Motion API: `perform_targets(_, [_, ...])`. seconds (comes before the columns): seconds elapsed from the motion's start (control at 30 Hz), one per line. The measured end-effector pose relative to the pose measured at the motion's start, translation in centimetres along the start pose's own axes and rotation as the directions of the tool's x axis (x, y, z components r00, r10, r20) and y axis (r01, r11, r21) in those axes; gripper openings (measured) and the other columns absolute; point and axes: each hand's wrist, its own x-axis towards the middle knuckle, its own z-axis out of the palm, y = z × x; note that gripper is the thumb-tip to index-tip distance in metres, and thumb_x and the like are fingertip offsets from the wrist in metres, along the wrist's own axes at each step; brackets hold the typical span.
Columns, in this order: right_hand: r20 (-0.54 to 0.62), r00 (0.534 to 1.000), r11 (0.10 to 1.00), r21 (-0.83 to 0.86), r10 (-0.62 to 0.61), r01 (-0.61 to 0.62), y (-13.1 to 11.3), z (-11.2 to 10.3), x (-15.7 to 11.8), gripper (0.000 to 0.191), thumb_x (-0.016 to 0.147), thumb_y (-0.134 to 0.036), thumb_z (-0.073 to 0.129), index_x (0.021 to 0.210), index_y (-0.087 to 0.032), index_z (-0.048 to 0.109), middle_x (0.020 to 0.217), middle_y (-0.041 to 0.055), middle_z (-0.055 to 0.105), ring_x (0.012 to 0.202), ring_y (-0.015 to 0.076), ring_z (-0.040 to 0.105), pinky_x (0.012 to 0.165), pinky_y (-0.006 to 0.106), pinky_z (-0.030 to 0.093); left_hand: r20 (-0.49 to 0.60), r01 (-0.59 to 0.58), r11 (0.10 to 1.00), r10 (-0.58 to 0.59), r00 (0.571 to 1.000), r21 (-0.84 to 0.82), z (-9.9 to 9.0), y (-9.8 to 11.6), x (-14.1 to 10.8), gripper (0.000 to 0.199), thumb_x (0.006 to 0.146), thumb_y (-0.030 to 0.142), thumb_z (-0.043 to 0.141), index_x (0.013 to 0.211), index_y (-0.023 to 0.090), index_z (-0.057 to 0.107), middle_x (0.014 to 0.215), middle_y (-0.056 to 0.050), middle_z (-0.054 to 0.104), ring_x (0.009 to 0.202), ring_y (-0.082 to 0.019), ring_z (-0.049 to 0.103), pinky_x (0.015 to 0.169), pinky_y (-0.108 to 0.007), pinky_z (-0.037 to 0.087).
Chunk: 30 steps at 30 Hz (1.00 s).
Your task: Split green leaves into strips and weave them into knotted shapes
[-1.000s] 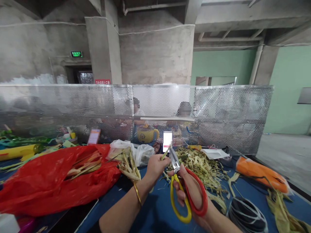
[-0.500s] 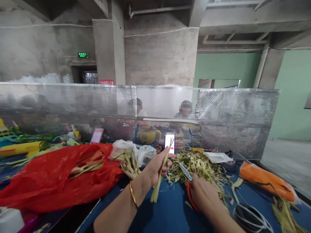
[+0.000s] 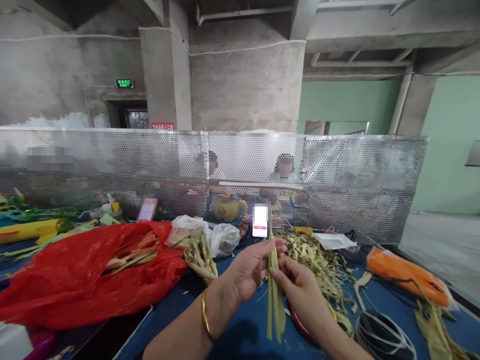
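1. Head view: the leaf strips (image 3: 276,310) hang nearly upright over the tabletop (image 3: 240,327), between the two hands and short of the far edge, where the perforated screen (image 3: 255,150) stands; their lower ends fan apart.
2. The left hand (image 3: 252,270) curls about the upper part of the strips; how firmly it presses cannot be told. The right hand (image 3: 305,285) pinches them just below, thumb in front.
3. The red and yellow handles of the scissors (image 3: 299,325) show beneath the right hand. The blades are hidden, and whether the scissors hang from the fingers or lie on the tabletop I cannot tell.
4. Right of the strips, toward the far edge, spreads a pile of scraps (image 3: 318,265); a phone (image 3: 260,230) stands before the screen, and a red bag (image 3: 82,285) fills the left side.
5. What could go wrong, in my judgement: a loose pinch may let thin strips slip out and mix with the scraps; pulling unevenly may split them along the grain; if the scissors hang from the hand, they may snag the lower ends.
6. Half a second ago the left hand alone held the strips, slanted, and the scissors' blades showed, pointing toward the scraps. Now the right hand is on the strips, which hang straighter and look more spread.
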Motion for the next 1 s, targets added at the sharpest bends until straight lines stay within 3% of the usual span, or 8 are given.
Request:
perform_targets(0.1, [-0.06, 0.997, 0.999, -0.001, 0.04, -0.04, 0.0, -0.3, 0.1, 0.033, 0.083, -0.045, 0.054, 0.064, -0.018, 0.053, 0.059, -0.0021, 0.048, 0.057, 0.0124, 0.042, 0.053, 0.023, 0.034, -0.059, -0.13, 0.974, 0.143, 0.988, 0.184, 0.2, -0.2, -0.1, 0.029, 0.083, 0.038, 0.06, 0.097, 0.013, 0.065, 0.093, -0.008, 0.067, 0.083, -0.014, 0.063, 0.07, -0.021, 0.048])
perform_targets(0.2, [-0.104, 0.992, 0.997, 0.01, 0.076, -0.076, -0.2, -0.9, 0.4, 0.032, 0.08, -0.045, 0.055, 0.061, -0.019, 0.051, 0.055, -0.0038, 0.043, 0.054, 0.0113, 0.038, 0.05, 0.023, 0.03, -0.131, -0.322, 0.846, 0.41, 0.903, 0.425, 0.1, 0.3, -0.1, 0.032, 0.087, 0.041, 0.051, 0.104, 0.015, 0.057, 0.089, -0.007, 0.067, 0.071, -0.014, 0.063, 0.063, -0.024, 0.048])
perform_targets(0.3, [-0.081, 0.989, 0.991, 0.064, 0.125, -0.12, -0.5, -1.2, 0.6, 0.034, 0.075, -0.044, 0.06, 0.056, -0.018, 0.049, 0.053, -0.0041, 0.043, 0.053, 0.0105, 0.038, 0.05, 0.023, 0.029, -0.023, -0.418, 0.694, 0.53, 0.848, 0.586, -0.2, 1.2, -0.2, 0.03, 0.088, 0.035, 0.048, 0.111, 0.016, 0.056, 0.089, -0.006, 0.068, 0.066, -0.014, 0.063, 0.06, -0.025, 0.047])
perform_targets(0.4, [0.038, 0.97, 0.946, 0.218, 0.239, -0.241, -1.0, -1.4, 0.4, 0.037, 0.068, -0.047, 0.069, 0.055, -0.017, 0.052, 0.051, -0.0038, 0.046, 0.049, 0.0093, 0.039, 0.048, 0.022, 0.03, 0.072, -0.387, 0.694, 0.437, 0.897, 0.608, -0.4, 1.6, -0.2, 0.028, 0.089, 0.031, 0.046, 0.102, 0.014, 0.065, 0.09, -0.008, 0.07, 0.076, -0.016, 0.064, 0.06, -0.024, 0.046])
perform_targets(0.5, [0.148, 0.936, 0.796, 0.494, 0.319, -0.349, -1.7, -1.7, 0.1, 0.037, 0.068, -0.051, 0.071, 0.067, -0.015, 0.062, 0.056, -0.0003, 0.057, 0.046, 0.0097, 0.046, 0.046, 0.023, 0.036, 0.066, -0.258, 0.846, 0.258, 0.964, 0.467, -0.6, 1.5, -0.2, 0.026, 0.087, 0.028, 0.051, 0.095, 0.012, 0.069, 0.083, -0.007, 0.071, 0.074, -0.014, 0.063, 0.06, -0.021, 0.046])
perform_targets(0.6, [0.06, 0.965, 0.74, 0.63, 0.256, -0.236, -2.3, -2.2, 0.2, 0.041, 0.073, -0.052, 0.068, 0.089, -0.014, 0.068, 0.073, 0.0049, 0.066, 0.048, 0.0101, 0.054, 0.046, 0.023, 0.042, 0.07, -0.001, 0.982, -0.013, 0.997, 0.191, -0.7, 1.4, -0.1, 0.024, 0.083, 0.02, 0.054, 0.097, 0.008, 0.069, 0.082, -0.008, 0.072, 0.07, -0.012, 0.065, 0.065, -0.02, 0.049])
perform_targets(0.7, [-0.11, 0.976, 0.85, 0.516, 0.19, -0.107, -2.1, -2.4, 0.4, 0.036, 0.073, -0.045, 0.072, 0.093, -0.016, 0.067, 0.069, 0.0023, 0.065, 0.052, 0.01, 0.056, 0.049, 0.021, 0.043, 0.04, 0.152, 0.988, -0.153, 0.987, 0.038, -0.7, 1.4, -0.2, 0.024, 0.08, 0.012, 0.055, 0.098, 0.004, 0.068, 0.087, -0.011, 0.073, 0.077, -0.014, 0.068, 0.071, -0.022, 0.051])
perform_targets(1.0, [-0.337, 0.937, 0.996, -0.037, -0.087, 0.079, -1.2, -2.7, 0.4, 0.029, 0.078, -0.038, 0.065, 0.1, -0.019, 0.061, 0.082, 0.0033, 0.062, 0.069, 0.0169, 0.058, 0.063, 0.029, 0.048, 0.093, 0.145, 0.984, -0.155, 0.983, 0.105, -0.4, 0.1, -0.6, 0.024, 0.078, 0.023, 0.067, 0.095, 0.007, 0.07, 0.091, -0.011, 0.072, 0.08, -0.015, 0.067, 0.083, -0.026, 0.048])
